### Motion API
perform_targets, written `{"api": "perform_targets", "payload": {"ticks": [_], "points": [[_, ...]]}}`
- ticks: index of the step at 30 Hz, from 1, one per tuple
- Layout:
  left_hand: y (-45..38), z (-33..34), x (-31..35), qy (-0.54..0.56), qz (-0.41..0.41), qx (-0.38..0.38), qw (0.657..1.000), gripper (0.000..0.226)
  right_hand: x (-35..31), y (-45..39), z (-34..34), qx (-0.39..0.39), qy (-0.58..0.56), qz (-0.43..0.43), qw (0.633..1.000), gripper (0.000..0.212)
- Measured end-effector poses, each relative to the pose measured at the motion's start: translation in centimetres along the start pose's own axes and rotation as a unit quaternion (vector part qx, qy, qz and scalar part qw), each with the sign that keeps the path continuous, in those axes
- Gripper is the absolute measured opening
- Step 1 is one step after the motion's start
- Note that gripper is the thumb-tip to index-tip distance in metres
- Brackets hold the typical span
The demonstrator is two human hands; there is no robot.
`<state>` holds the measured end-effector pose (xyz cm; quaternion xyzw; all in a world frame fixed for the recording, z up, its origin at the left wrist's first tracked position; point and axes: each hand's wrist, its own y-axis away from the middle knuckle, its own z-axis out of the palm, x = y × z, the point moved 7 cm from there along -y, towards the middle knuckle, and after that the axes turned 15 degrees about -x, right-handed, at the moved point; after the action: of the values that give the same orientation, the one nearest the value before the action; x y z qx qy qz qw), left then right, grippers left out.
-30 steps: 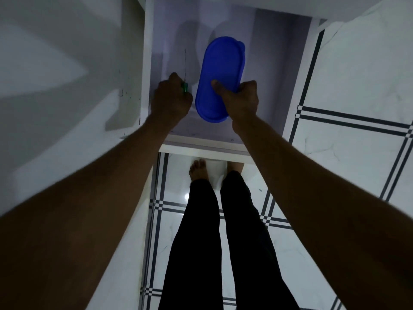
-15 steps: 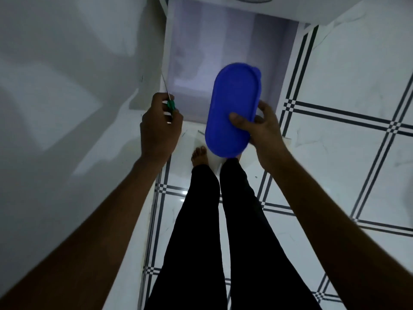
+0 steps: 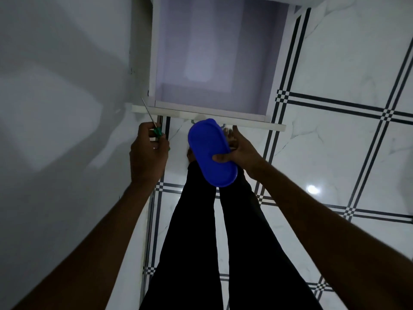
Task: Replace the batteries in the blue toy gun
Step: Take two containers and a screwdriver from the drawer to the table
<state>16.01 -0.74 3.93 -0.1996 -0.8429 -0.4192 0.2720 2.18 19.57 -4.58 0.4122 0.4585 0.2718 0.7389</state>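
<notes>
While both arms reach forward and down from the lower corners of the view, each hand carries one item above the tiled floor.

Left hand: fist turned back-up, fingers curled round the green handle of one screwdriver; its thin metal shaft points up and away, and its tip crosses the front edge of the drawer.

Right hand: thumb pressed on the top face of one blue oval container, fingers wrapped under its right side, so it is pinched between thumb and fingers. Container lies long axis away from the body, lid side up, its far end just short of the drawer's front lip. What it contains cannot be told. The blue toy gun itself is not visible.

Edges and room: one white drawer stands pulled out, its front panel running across the view just beyond both hands; its lavender inside shows bare. A white cabinet side or wall closes off the left, near the left hand. Open floor spreads to the right of the right arm, marble-look tiles crossed by black double lines.

Count: two hands, one screwdriver, one blue container, one open drawer, two legs in black trousers directly below the container, bare toes partly hidden behind it.
</notes>
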Motion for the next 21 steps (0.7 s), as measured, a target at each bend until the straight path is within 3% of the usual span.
{"api": "perform_targets", "payload": {"ticks": [4,8,21], "points": [[-0.3,0.5,0.1,-0.007,0.007,0.003,1.000,0.032,-1.4,-1.2,-1.1,-0.009,-0.018,0.014,1.000,0.134],[-1.5,0.7,1.5,0.001,0.027,0.010,1.000,0.029,-4.1,-1.8,-2.9,0.009,-0.050,-0.025,0.998,0.125],[-8.5,1.4,7.4,0.000,0.074,-0.002,0.997,0.032,-12.7,-4.5,-10.0,0.021,0.013,-0.117,0.993,0.136]]}}
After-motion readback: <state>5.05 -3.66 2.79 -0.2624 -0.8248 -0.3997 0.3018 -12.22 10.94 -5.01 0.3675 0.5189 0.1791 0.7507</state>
